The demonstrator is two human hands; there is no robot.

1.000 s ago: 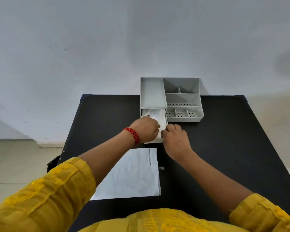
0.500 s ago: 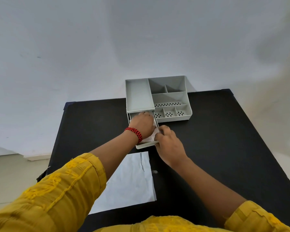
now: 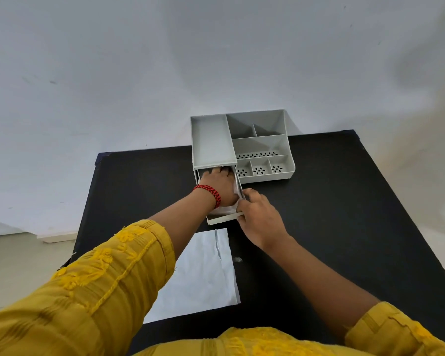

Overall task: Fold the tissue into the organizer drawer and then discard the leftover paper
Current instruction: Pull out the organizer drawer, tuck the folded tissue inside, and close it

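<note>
While my left hand [image 3: 220, 185] presses flat, fingers spread, on the tissue [image 3: 229, 208] to seat it in the drawer [image 3: 225, 219], my right hand [image 3: 258, 217] fingers pinch the drawer's front corner, steadying it; the drawer's long axis runs away from me, leftover paper [image 3: 203, 273] lying nearer on the surface [image 3: 344, 201]

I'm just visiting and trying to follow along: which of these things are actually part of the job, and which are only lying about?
Part of the job:
- tissue, in the drawer
- organizer
- left hand, pressing inside the drawer
- right hand, at the drawer's front corner
- white paper sheet, to be discarded

Just lying about:
- small scrap beside the sheet
- black table
</note>
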